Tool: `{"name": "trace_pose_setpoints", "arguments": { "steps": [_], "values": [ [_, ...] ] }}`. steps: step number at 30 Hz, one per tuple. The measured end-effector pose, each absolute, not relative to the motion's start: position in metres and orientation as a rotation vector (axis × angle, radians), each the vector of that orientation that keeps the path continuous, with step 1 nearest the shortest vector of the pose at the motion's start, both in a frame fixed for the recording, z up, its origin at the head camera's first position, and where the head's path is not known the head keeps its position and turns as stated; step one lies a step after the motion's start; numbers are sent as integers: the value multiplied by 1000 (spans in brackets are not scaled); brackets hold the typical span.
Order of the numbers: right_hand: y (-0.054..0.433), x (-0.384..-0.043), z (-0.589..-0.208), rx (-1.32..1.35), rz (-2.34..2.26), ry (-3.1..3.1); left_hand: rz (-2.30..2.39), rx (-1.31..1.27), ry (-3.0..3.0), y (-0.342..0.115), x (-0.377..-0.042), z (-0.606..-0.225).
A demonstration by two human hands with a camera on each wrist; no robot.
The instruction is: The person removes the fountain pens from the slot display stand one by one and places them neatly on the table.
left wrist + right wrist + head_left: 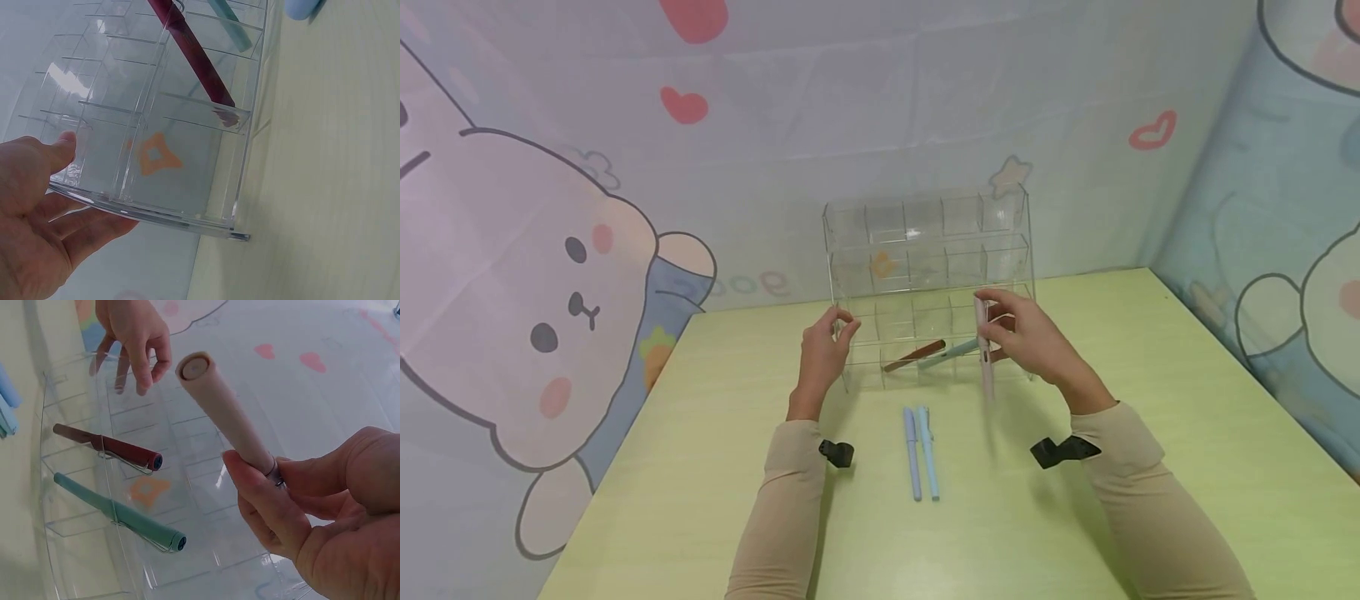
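A clear pen rack (928,275) with several stepped rows of compartments stands upright on the table. At its left side, my left hand (825,354) holds the side panel, thumb (62,153) inside and fingers behind. My right hand (1022,333) pinches a pale pinkish pen (985,354) between thumb and fingers, before the rack's right end. In the right wrist view this pen (219,406) points one round end toward the camera. A dark red pen (106,445) and a teal pen (119,512), both with wire clips, lean slanted in the lowest row.
On the table in front of the rack lie a lavender pen (912,454) and a light blue pen (928,454), side by side. A reddish-brown piece (997,355) shows partly behind the right hand. A printed cloth (775,167) hangs right behind the rack.
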State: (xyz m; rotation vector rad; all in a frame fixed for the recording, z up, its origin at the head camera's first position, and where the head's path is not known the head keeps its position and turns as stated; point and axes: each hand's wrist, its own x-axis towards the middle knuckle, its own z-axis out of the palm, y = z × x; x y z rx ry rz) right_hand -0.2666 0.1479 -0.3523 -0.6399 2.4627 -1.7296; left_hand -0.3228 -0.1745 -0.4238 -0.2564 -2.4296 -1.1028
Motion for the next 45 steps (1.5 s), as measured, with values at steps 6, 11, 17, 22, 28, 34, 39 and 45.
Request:
{"name": "trace_pose_setpoints", "arguments": {
  "steps": [6,11,17,22,28,34,39,45],
  "values": [
    [150,-266,-353,-530,-1676,2318,-1097,-275,-2428,-174,-323,-425],
    [152,-268,-356,-506,-1603,2255,-1113,-282,-2431,-175,-322,-426],
    [151,-271,-362,-534,-1538,2216,-1113,-281,-2422,-174,-323,-425],
    [148,-275,-368,-530,-1498,2177,-1125,-279,-2423,-174,-323,-423],
    [143,-274,-375,-504,-1475,2129,-1138,-274,-2431,-174,-322,-422],
    [136,-273,-384,-517,-1449,2103,-1145,-273,-2429,-174,-321,-424],
    [130,-274,-391,-499,-1424,2080,-1126,-273,-2435,-174,-321,-424],
    [127,-276,-398,-497,-1386,2085,-1120,-262,-2437,-174,-321,-422]
  ]
}}
